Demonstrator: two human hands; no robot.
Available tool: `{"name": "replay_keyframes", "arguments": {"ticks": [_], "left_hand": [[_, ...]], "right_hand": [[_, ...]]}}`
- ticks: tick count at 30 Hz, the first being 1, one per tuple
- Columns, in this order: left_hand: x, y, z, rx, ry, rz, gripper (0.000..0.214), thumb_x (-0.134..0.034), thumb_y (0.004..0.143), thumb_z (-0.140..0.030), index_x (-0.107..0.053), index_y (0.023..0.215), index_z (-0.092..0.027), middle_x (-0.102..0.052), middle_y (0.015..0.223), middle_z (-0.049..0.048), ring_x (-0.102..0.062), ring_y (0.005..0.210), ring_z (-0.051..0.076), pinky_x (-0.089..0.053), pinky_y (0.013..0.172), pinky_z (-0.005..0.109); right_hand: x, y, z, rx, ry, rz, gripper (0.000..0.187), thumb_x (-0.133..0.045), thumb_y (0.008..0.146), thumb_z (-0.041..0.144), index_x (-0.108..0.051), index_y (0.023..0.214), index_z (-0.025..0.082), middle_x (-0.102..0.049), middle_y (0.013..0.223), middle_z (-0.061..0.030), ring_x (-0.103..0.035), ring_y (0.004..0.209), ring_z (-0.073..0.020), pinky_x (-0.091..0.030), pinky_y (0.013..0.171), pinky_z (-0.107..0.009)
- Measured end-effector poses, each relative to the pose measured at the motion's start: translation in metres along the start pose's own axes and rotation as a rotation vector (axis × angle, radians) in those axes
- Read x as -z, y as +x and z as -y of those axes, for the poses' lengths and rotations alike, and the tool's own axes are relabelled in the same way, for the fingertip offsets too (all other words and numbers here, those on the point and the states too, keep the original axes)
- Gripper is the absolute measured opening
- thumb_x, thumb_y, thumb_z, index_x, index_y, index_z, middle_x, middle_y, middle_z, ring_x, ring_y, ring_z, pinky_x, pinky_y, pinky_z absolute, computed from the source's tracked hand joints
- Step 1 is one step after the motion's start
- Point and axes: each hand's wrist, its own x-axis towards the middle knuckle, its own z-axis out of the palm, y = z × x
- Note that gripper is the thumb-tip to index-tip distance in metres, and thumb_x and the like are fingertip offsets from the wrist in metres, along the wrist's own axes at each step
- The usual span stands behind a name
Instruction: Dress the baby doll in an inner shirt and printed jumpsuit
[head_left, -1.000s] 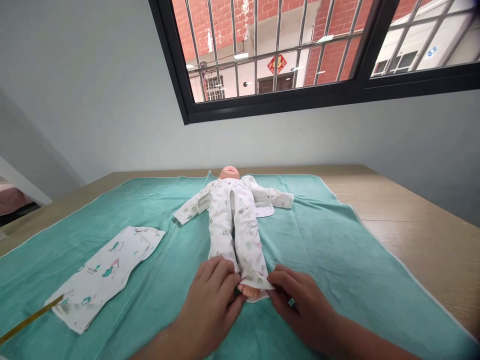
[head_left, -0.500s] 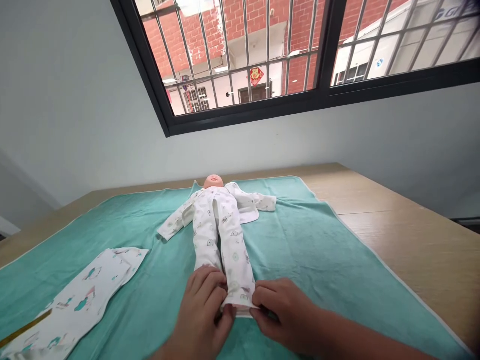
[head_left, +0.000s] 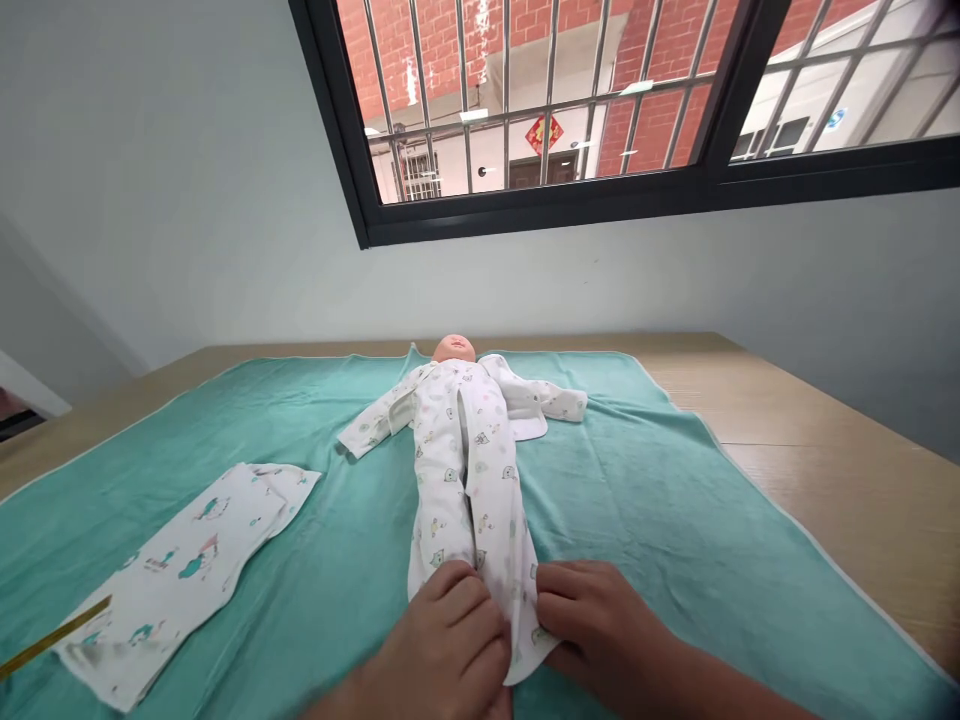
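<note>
A doll [head_left: 454,348] lies on its back, head toward the wall. White printed trousers [head_left: 491,470] cover its body and legs, over a spread white printed top [head_left: 379,420] with the sleeves stretched out. My left hand [head_left: 457,645] is closed round the lower end of the trouser leg nearest me, with a bit of skin-coloured doll leg showing below it. At the right edge of the same leg, my right hand [head_left: 600,630] pinches the flared hem. Its fingertips are partly hidden by the cloth.
A teal blanket [head_left: 630,480] covers most of the wooden table [head_left: 810,470]. On the left lies a white printed cloth garment [head_left: 195,560], with a thin gold-coloured strip [head_left: 56,637] across its near end. Behind are a wall and a barred window [head_left: 540,210].
The trouser hem has been pulled nearer to me and now flares toward the right. My left hand has shifted over the leg end. The whole view has also shifted slightly.
</note>
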Motion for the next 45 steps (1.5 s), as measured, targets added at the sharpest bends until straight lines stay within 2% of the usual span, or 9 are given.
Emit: {"name": "replay_keyframes", "arguments": {"ticks": [8,16,23,26,31,35,39,42,45], "left_hand": [[-0.001,0.001,-0.001,-0.141,0.109,0.151,0.012,-0.058,0.081,-0.019,-0.056,0.069,-0.016,-0.053,0.068,0.0007,-0.045,0.069,0.015,-0.041,0.079,0.036],[0.003,0.004,0.0,-0.063,0.056,0.148,0.022,-0.061,0.085,-0.03,-0.052,0.069,-0.017,-0.054,0.066,-0.0007,-0.046,0.066,0.014,-0.037,0.068,0.033],[0.005,0.003,-0.001,0.009,-0.005,0.146,0.022,-0.059,0.087,-0.029,-0.051,0.07,-0.018,-0.055,0.065,-0.0007,-0.045,0.064,0.013,-0.037,0.068,0.033],[0.013,0.006,0.001,0.084,-0.08,0.14,0.015,-0.057,0.088,-0.027,-0.054,0.077,-0.018,-0.057,0.07,0.0011,-0.048,0.069,0.015,-0.039,0.069,0.032],[0.02,0.008,0.007,0.32,-0.087,0.086,0.014,-0.049,0.086,-0.01,-0.058,0.095,-0.016,-0.061,0.095,0.0078,-0.052,0.092,0.021,-0.043,0.083,0.039],[0.014,0.003,0.009,0.469,-0.018,0.098,0.02,-0.05,0.083,-0.007,-0.058,0.099,-0.017,-0.058,0.106,0.009,-0.05,0.1,0.024,-0.041,0.088,0.044],[0.013,0.002,0.008,0.551,0.06,0.162,0.011,-0.052,0.083,-0.011,-0.058,0.088,-0.019,-0.056,0.093,0.0062,-0.05,0.089,0.023,-0.04,0.079,0.041],[0.016,0.002,0.007,0.605,0.142,0.239,0.007,-0.052,0.084,-0.013,-0.056,0.082,-0.019,-0.055,0.085,0.0047,-0.048,0.082,0.022,-0.037,0.072,0.039],[0.018,0.002,0.007,0.614,0.164,0.272,0.006,-0.053,0.084,-0.015,-0.055,0.082,-0.02,-0.056,0.084,0.0044,-0.048,0.079,0.022,-0.035,0.068,0.038]], "right_hand": [[-0.006,0.0,-0.003,-0.015,-0.051,-0.067,0.019,-0.057,0.071,0.006,-0.044,0.069,0.02,-0.053,0.064,0.0033,-0.04,0.056,-0.0121,-0.022,0.055,-0.03],[0.002,0.004,0.007,0.282,-0.186,-0.05,0.025,-0.047,0.089,0.01,-0.042,0.066,0.018,-0.051,0.062,0.0022,-0.038,0.054,-0.0127,-0.019,0.055,-0.031],[0.004,0.005,0.005,0.318,-0.197,0.074,0.024,-0.048,0.091,0.013,-0.046,0.068,0.019,-0.053,0.062,0.0018,-0.041,0.055,-0.0137,-0.018,0.054,-0.033],[0.004,0.006,-0.001,0.265,-0.054,0.146,0.025,-0.049,0.093,0.019,-0.045,0.069,0.02,-0.054,0.063,0.0025,-0.043,0.057,-0.012,-0.024,0.056,-0.031],[0.014,0.002,-0.007,0.154,0.241,0.186,0.048,-0.035,0.096,0.057,-0.044,0.066,0.02,-0.051,0.063,0.0002,-0.044,0.057,-0.0117,-0.029,0.056,-0.029],[0.028,0.006,-0.013,0.044,0.178,0.025,0.039,-0.036,0.1,0.038,-0.049,0.068,0.019,-0.05,0.061,-0.0002,-0.045,0.055,-0.0116,-0.032,0.054,-0.028],[0.034,0.033,-0.018,-0.126,0.112,-0.106,0.015,-0.045,0.097,0.025,-0.061,0.098,0.022,-0.066,0.102,-0.0081,-0.062,0.093,-0.0181,-0.051,0.074,-0.03],[0.029,0.063,-0.023,-0.228,0.027,-0.139,0.035,-0.048,0.096,0.034,-0.052,0.129,0.027,-0.049,0.142,-0.0082,-0.042,0.134,-0.0271,-0.047,0.1,-0.047],[0.015,0.088,-0.03,-0.248,-0.007,-0.112,0.047,-0.048,0.095,0.037,-0.044,0.141,0.024,-0.037,0.153,-0.0074,-0.027,0.143,-0.028,-0.037,0.111,-0.052]]}}
